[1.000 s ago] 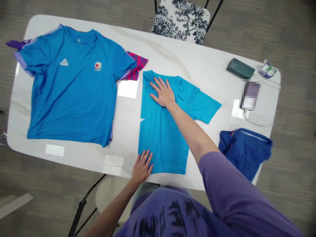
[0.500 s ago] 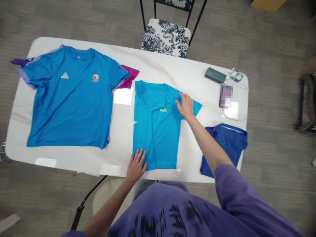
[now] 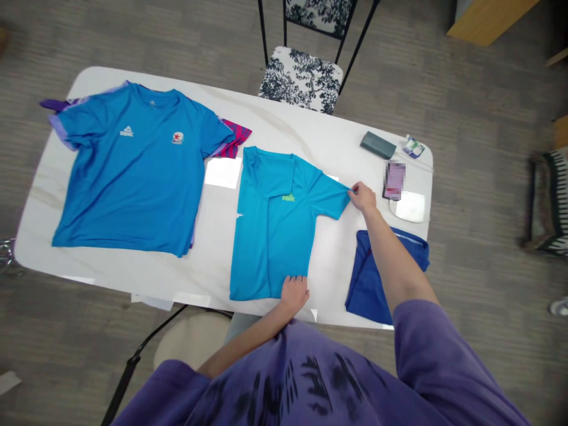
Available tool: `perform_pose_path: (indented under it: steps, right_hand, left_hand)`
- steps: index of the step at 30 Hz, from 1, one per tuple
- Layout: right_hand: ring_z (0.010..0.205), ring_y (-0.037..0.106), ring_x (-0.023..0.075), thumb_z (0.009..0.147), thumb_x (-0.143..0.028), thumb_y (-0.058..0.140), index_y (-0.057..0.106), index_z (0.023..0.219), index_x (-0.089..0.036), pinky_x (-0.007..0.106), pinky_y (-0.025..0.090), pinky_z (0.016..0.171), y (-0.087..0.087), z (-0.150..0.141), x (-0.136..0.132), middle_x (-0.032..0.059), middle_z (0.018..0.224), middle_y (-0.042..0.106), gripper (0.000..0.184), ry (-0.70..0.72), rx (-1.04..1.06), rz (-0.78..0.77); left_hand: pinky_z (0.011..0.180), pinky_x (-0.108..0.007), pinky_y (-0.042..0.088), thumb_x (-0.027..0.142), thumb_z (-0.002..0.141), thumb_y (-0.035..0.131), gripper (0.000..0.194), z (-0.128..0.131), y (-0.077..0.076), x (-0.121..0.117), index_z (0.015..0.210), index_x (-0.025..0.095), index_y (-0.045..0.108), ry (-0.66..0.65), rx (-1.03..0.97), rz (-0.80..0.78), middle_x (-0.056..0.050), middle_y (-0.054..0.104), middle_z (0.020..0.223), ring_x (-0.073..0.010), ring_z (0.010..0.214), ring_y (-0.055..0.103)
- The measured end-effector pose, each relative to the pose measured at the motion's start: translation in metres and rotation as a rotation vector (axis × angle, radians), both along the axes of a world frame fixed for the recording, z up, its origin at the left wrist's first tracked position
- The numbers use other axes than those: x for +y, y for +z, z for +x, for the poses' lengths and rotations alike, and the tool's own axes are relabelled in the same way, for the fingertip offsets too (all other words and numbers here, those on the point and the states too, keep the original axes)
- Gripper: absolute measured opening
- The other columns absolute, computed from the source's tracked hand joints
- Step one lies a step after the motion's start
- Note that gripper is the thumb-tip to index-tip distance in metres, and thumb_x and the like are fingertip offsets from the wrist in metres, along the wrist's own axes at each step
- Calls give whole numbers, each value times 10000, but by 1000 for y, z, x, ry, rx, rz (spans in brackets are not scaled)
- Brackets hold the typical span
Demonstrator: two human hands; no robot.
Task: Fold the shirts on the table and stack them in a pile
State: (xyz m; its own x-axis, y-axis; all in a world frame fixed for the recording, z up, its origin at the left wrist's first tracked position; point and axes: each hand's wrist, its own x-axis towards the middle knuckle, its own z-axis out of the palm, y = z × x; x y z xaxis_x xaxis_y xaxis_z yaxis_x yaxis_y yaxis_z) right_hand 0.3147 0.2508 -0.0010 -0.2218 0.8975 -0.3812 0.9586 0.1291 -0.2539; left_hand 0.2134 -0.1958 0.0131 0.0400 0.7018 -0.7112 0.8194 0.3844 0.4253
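A turquoise T-shirt (image 3: 290, 236) lies on the white table in front of me, its left side folded in toward the middle and its right sleeve stretched outward. My right hand (image 3: 364, 197) pinches the cuff of that sleeve. At the shirt's lower right corner, my left hand (image 3: 295, 294) is closed on the hem with curled fingers; the fingertips are hidden. To the left, a larger blue T-shirt (image 3: 137, 183) is spread flat over other garments, with a pink-and-purple striped sleeve (image 3: 237, 137) showing beneath it.
A folded dark blue garment (image 3: 366, 284) lies under my right forearm. Beyond it on the white table (image 3: 328, 278) are a phone (image 3: 394, 179), a dark green case (image 3: 378, 145), a small packet (image 3: 413, 147) and a white cable. A patterned chair (image 3: 304, 80) stands at the far side.
My right hand has moved outward from the sleeve's upper part to its cuff, and the sleeve is pulled straighter. My left hand has shifted right along the hem and curled.
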Motion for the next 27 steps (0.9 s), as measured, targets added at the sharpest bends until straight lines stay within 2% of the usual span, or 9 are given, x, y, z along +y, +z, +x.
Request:
perform_pose_path:
  steps: [5, 10, 13, 17, 19, 22, 24, 27]
  right_hand:
    - [1115, 801, 338, 1008, -287, 688, 748, 1198, -255, 449, 643, 1030, -3, -5, 2, 159, 1217, 895, 202, -64, 120, -10]
    - [1085, 825, 329, 962, -275, 697, 757, 1128, -262, 464, 677, 1033, 0, -12, -1, 146, 1185, 892, 177, -102, 181, 11]
    - [1048, 826, 329, 942, -292, 712, 768, 1123, -269, 499, 695, 1045, 15, -19, 1, 119, 1124, 871, 191, -115, 237, 25]
    - [896, 801, 288, 954, -316, 729, 792, 1198, -269, 512, 740, 955, 47, -51, 10, 44, 964, 792, 257, -93, 432, 19]
    - [820, 773, 254, 983, -328, 742, 797, 1207, -261, 502, 757, 890, 62, -84, 18, 16, 902, 741, 240, -64, 532, -16]
    - [786, 762, 211, 1033, -357, 783, 786, 1148, -229, 507, 774, 862, 76, -160, 28, 4, 882, 712, 172, -10, 612, -70]
    - [824, 784, 212, 1060, -352, 793, 776, 1123, -198, 538, 781, 887, 75, -223, 30, 19, 907, 727, 167, 39, 644, -102]
    - [947, 826, 257, 1097, -299, 764, 779, 1181, -141, 603, 774, 966, 55, -324, 19, 60, 984, 773, 180, 132, 642, -149]
  left_hand:
    - [1172, -610, 563, 199, 1094, 622, 296, -10, 3, -19, 1319, 194, 814, 62, 25, -47, -314, 821, 1315, -481, 1309, 807]
    - [1099, -601, 590, 166, 1029, 655, 264, -20, 10, -35, 1207, 215, 844, 124, -33, -77, -300, 854, 1202, -479, 1221, 851]
    - [1064, -568, 602, 184, 1016, 681, 218, -36, 18, -44, 1157, 243, 838, 176, -109, -50, -261, 878, 1216, -456, 1215, 865]
    - [964, -413, 630, 264, 1024, 716, 115, -77, 30, -66, 1092, 290, 805, 289, -266, -4, -111, 912, 1157, -330, 1131, 886]
    - [926, -339, 642, 309, 1042, 702, 108, -104, 35, -82, 1104, 296, 789, 362, -348, 17, -44, 912, 1100, -258, 1054, 883]
    - [909, -272, 662, 386, 1090, 631, 179, -146, 37, -111, 1134, 285, 771, 474, -421, 42, 1, 900, 1066, -200, 998, 869]
    - [910, -258, 672, 426, 1118, 579, 243, -172, 32, -130, 1148, 271, 764, 540, -417, 53, 1, 894, 1084, -190, 1017, 862]
    - [957, -258, 678, 419, 1153, 522, 290, -205, 16, -154, 1177, 252, 758, 620, -346, 56, -12, 889, 1132, -184, 1074, 857]
